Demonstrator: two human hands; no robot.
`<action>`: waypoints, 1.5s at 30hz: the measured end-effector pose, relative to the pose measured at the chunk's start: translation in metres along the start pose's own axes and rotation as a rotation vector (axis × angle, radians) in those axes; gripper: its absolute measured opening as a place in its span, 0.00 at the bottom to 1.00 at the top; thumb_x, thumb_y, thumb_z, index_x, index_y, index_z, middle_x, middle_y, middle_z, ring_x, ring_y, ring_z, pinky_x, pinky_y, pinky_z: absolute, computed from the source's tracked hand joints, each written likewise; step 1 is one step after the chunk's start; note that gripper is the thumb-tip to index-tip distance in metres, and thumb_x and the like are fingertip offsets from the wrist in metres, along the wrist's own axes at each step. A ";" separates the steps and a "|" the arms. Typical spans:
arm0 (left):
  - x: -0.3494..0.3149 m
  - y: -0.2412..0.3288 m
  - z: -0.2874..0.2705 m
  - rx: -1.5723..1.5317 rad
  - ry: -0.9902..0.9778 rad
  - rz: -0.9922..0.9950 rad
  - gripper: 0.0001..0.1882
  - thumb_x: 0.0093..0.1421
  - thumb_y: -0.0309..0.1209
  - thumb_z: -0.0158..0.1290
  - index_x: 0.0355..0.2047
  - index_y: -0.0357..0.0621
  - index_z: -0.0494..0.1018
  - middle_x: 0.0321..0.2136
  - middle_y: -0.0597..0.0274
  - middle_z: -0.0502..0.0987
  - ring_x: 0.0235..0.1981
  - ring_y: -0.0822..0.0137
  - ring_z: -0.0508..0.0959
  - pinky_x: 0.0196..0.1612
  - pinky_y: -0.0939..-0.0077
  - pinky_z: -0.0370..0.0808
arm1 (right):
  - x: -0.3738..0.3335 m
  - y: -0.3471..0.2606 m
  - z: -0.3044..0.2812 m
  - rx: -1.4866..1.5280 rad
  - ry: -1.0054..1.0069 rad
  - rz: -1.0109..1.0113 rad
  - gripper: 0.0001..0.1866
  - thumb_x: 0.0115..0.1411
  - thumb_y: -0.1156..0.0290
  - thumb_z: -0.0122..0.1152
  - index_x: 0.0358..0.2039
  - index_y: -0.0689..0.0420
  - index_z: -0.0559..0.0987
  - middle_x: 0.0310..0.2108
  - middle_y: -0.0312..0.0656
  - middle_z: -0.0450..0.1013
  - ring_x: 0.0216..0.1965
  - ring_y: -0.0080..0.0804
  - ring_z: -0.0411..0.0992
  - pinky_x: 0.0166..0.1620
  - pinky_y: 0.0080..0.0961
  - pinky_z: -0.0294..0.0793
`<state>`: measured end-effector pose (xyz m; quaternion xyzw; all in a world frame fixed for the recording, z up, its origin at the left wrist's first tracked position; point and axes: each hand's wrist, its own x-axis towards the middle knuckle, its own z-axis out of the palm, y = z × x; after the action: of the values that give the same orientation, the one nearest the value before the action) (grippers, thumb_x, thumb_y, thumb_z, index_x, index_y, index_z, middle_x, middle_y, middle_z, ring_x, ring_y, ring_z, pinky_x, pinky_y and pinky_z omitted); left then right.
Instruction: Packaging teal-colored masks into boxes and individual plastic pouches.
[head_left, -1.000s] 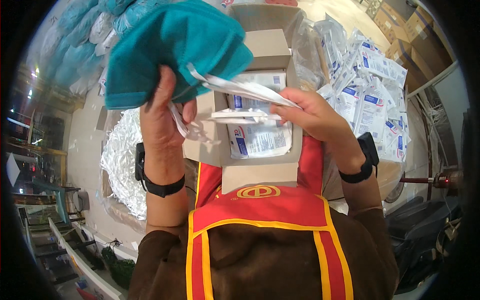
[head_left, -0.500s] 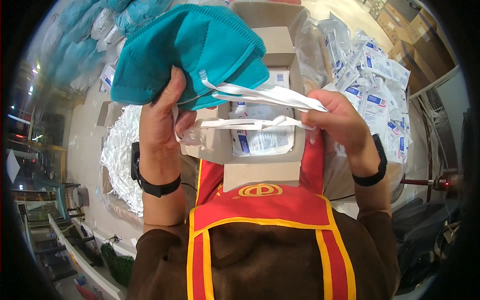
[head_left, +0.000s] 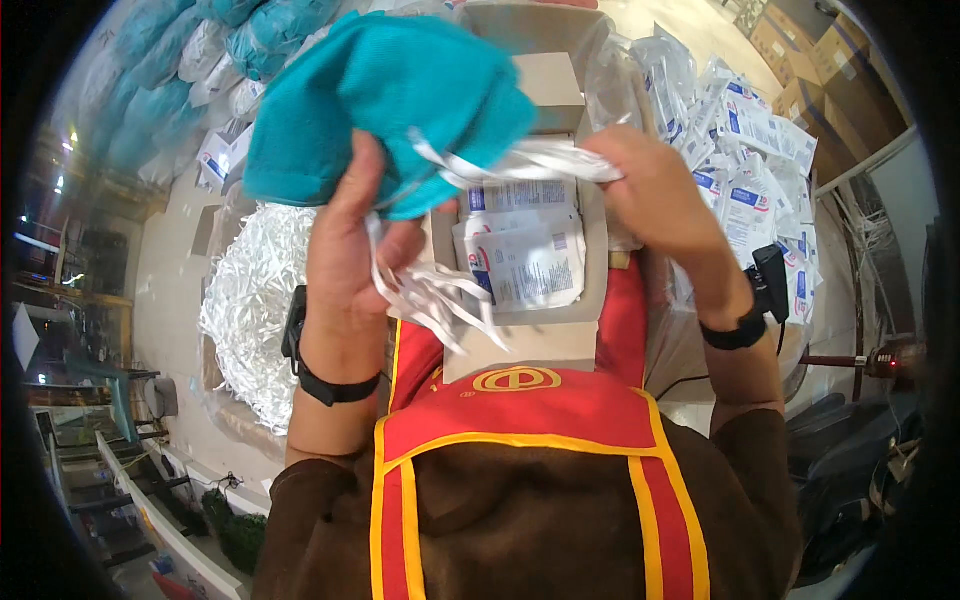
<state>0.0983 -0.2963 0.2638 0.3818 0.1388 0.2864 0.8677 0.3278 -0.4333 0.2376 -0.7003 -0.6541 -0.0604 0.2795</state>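
Note:
A stack of teal face masks (head_left: 390, 100) is raised in front of me, slightly blurred. My left hand (head_left: 350, 235) is closed around its lower edge, thumb on the near side. White elastic straps (head_left: 540, 158) stretch from the masks to my right hand (head_left: 660, 190), whose fingers pinch their ends. More loose straps (head_left: 435, 300) dangle beneath my left hand. Below the masks, an open cardboard box (head_left: 525, 345) stands between my legs. White printed packets (head_left: 530, 255) lie inside it, partly covered by the masks and straps.
Left of the box is a big heap of white elastic straps (head_left: 260, 310). On the right, several white packets (head_left: 750, 200) are piled up. Brown cartons (head_left: 830, 80) stand at the far right, and bags of teal items (head_left: 160, 80) fill the far left.
The lower straps, earlier stretched to my right hand, now hang loose below my left hand. My right hand has moved up and slightly left with the upper straps; the masks have shifted slightly right.

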 end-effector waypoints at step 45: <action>-0.035 0.009 0.020 2.010 -0.738 0.438 0.12 0.44 0.27 0.55 0.32 0.45 0.70 0.30 0.57 0.68 0.25 0.55 0.75 0.28 0.64 0.72 | 0.004 -0.043 -0.020 0.449 -0.481 -0.300 0.12 0.53 0.72 0.60 0.38 0.60 0.75 0.35 0.46 0.71 0.36 0.43 0.71 0.37 0.31 0.70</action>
<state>0.0760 -0.3245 0.2846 0.9948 -0.0303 0.0585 0.0779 0.2930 -0.4395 0.2701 -0.5118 -0.7936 0.2108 0.2525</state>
